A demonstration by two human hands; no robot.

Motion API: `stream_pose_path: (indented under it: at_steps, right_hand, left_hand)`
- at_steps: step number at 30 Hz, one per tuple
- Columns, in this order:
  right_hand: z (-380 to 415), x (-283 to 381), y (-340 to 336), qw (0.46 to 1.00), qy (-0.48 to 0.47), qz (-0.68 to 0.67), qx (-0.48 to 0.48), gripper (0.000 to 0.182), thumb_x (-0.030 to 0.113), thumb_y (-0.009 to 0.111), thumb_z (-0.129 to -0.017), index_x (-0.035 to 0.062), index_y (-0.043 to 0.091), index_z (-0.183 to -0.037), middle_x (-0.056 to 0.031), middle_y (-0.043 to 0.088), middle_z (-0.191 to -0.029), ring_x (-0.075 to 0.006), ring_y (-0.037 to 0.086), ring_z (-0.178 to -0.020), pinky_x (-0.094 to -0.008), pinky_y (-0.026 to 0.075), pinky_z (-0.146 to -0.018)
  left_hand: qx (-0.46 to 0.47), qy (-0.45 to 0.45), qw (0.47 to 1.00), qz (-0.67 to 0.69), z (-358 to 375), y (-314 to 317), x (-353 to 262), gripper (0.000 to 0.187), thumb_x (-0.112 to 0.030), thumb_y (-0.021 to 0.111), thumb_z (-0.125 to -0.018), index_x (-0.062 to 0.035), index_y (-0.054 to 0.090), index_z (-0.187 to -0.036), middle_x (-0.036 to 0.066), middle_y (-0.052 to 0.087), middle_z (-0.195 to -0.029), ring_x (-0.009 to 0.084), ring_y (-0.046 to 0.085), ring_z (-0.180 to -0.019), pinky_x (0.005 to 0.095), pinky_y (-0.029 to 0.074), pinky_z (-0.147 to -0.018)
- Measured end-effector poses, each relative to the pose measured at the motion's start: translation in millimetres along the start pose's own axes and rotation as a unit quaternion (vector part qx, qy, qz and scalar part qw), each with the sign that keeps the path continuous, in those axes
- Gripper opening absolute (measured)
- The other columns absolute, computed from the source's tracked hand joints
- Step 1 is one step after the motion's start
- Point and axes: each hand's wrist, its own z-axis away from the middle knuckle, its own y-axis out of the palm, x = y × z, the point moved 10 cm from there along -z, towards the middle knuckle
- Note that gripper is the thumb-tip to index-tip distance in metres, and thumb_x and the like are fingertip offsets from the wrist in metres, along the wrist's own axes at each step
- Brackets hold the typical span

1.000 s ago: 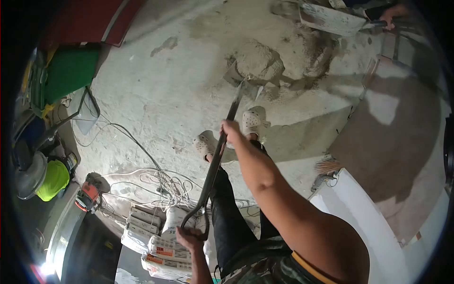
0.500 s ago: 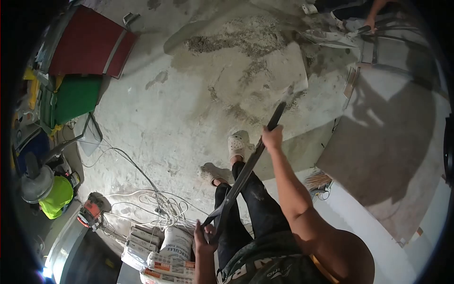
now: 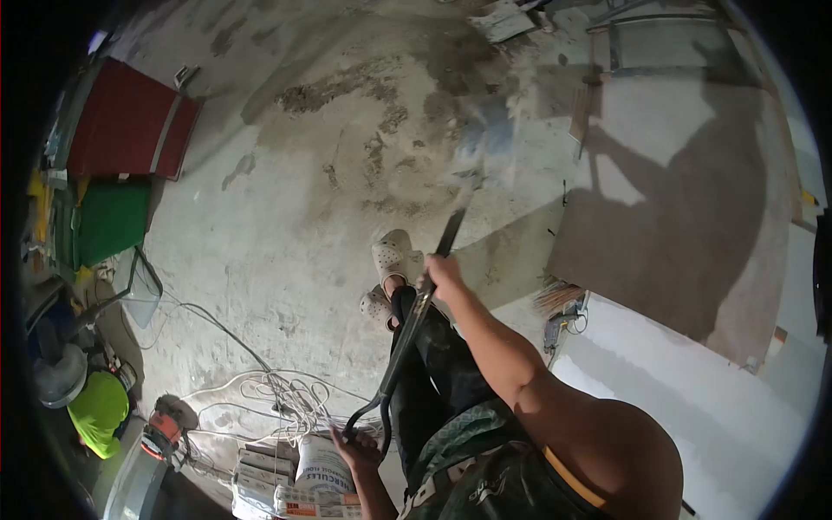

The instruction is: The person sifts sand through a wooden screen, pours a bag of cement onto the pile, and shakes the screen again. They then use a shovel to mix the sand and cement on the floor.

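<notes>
A long dark shovel (image 3: 407, 342) runs diagonally in front of my legs, its forked handle end low and its blurred blade end over the wet patch on the floor. My right hand (image 3: 442, 276) is wrapped round the upper part of the shaft. At the forked handle end, my left hand (image 3: 357, 448) has its fingers curled against the grip. Grey, gritty material (image 3: 347, 87) is spread on the concrete beyond my light clogs (image 3: 392, 258). The blade's outline is smeared by motion.
Coiled cables (image 3: 295, 399) and stacked bags (image 3: 325, 468) lie at lower left, near an orange-red tool (image 3: 162, 433). Red (image 3: 126, 121) and green (image 3: 113, 221) boxes stand at left. A large board (image 3: 685, 217) and a brush (image 3: 557, 299) are on the right.
The view has shifted. My right hand and the shovel appear further left, and my feet are closer together. The blade end is now blurred, and the other person's hand at upper right has left view.
</notes>
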Motion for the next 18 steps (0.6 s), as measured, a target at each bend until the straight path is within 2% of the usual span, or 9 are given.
stream_pose_path:
  at_steps: [3, 5, 9, 11, 12, 13, 15, 16, 18]
  right_hand:
    - [2, -53, 9, 0.996, 0.053, -0.045, 0.053, 0.012, 0.005, 0.060, -0.085, 0.0008, 0.048, -0.086, -0.0085, 0.047, -0.063, -0.0215, 0.050, -0.047, -0.0375, 0.043, -0.042]
    - [-11, -90, 3, 0.997, 0.055, -0.026, 0.046, 0.014, 0.004, 0.062, -0.085, 0.0011, 0.049, -0.081, -0.0086, 0.048, -0.064, -0.0209, 0.050, -0.048, -0.0375, 0.043, -0.043]
    - [-24, -151, -6, 0.994, 0.082, 0.032, 0.062, 0.015, 0.005, 0.062, -0.086, 0.0016, 0.051, -0.077, -0.0072, 0.049, -0.065, -0.0202, 0.051, -0.052, -0.0384, 0.043, -0.046]
    - [-33, -179, -16, 0.987, 0.107, 0.109, 0.054, 0.015, 0.007, 0.063, -0.085, 0.0025, 0.052, -0.076, -0.0077, 0.052, -0.063, -0.0193, 0.052, -0.051, -0.0374, 0.040, -0.045]
    - [-42, -192, -23, 0.975, 0.119, 0.179, 0.060, 0.015, 0.009, 0.064, -0.083, 0.0038, 0.053, -0.074, -0.0085, 0.053, -0.061, -0.0182, 0.053, -0.052, -0.0367, 0.038, -0.045]
    - [-60, -210, -28, 0.975, 0.112, 0.179, 0.069, 0.017, 0.012, 0.067, -0.080, 0.0049, 0.055, -0.072, -0.0075, 0.052, -0.059, -0.0176, 0.052, -0.051, -0.0373, 0.036, -0.045]
    - [-60, -207, -36, 0.953, 0.119, 0.256, 0.111, 0.022, 0.022, 0.062, -0.083, -0.0002, 0.065, -0.081, -0.0102, 0.063, -0.071, -0.0213, 0.059, -0.059, -0.0404, 0.045, -0.053]
    - [-59, -202, -40, 0.953, 0.123, 0.251, 0.118, 0.022, 0.022, 0.062, -0.083, -0.0002, 0.065, -0.081, -0.0102, 0.063, -0.071, -0.0213, 0.059, -0.059, -0.0404, 0.045, -0.053]
    - [-59, -188, -52, 0.911, 0.125, 0.353, 0.172, 0.030, 0.029, 0.073, -0.079, 0.0056, 0.057, -0.070, -0.0029, 0.054, -0.059, -0.0184, 0.053, -0.050, -0.0365, 0.040, -0.044]
  left_hand:
    - [-0.082, 0.063, 0.995, 0.008, 41, -23, -2, 0.057, -0.069, 0.052, -0.087, -0.0178, 0.043, -0.065, -0.003, 0.033, -0.050, 0.0133, 0.034, -0.040, 0.0278, 0.029, -0.038]
    - [-0.093, 0.088, 0.992, -0.010, 51, -45, 3, 0.057, -0.069, 0.052, -0.087, -0.0168, 0.044, -0.065, -0.002, 0.034, -0.048, 0.0136, 0.034, -0.039, 0.0288, 0.030, -0.038]
    - [-0.105, 0.180, 0.977, -0.052, 80, -65, 13, 0.059, -0.066, 0.052, -0.089, -0.0142, 0.043, -0.062, 0.001, 0.037, -0.045, 0.0151, 0.037, -0.036, 0.0318, 0.035, -0.037]
    - [-0.115, 0.185, 0.974, -0.057, 93, -69, 31, 0.058, -0.062, 0.051, -0.091, -0.0138, 0.042, -0.060, 0.001, 0.037, -0.045, 0.0160, 0.038, -0.037, 0.0321, 0.037, -0.037]
    - [-0.118, 0.188, 0.974, -0.044, 104, -63, 42, 0.056, -0.060, 0.051, -0.092, -0.0136, 0.042, -0.061, 0.001, 0.037, -0.046, 0.0163, 0.038, -0.037, 0.0319, 0.037, -0.037]
    - [-0.120, 0.193, 0.973, -0.028, 113, -53, 53, 0.054, -0.057, 0.051, -0.093, -0.0135, 0.043, -0.063, 0.002, 0.038, -0.046, 0.0166, 0.039, -0.037, 0.0317, 0.038, -0.037]
    - [-0.132, 0.219, 0.967, -0.026, 132, -30, 76, 0.051, -0.055, 0.052, -0.093, -0.0129, 0.043, -0.066, 0.002, 0.038, -0.048, 0.0165, 0.039, -0.037, 0.0314, 0.038, -0.037]
    - [-0.141, 0.237, 0.961, -0.025, 142, -17, 86, 0.049, -0.053, 0.052, -0.094, -0.0124, 0.043, -0.068, 0.002, 0.039, -0.049, 0.0164, 0.039, -0.038, 0.0311, 0.037, -0.037]
    - [-0.127, 0.251, 0.959, -0.031, 156, 16, 112, 0.046, -0.049, 0.055, -0.094, -0.0116, 0.041, -0.071, 0.001, 0.039, -0.051, 0.0162, 0.042, -0.040, 0.0306, 0.038, -0.038]
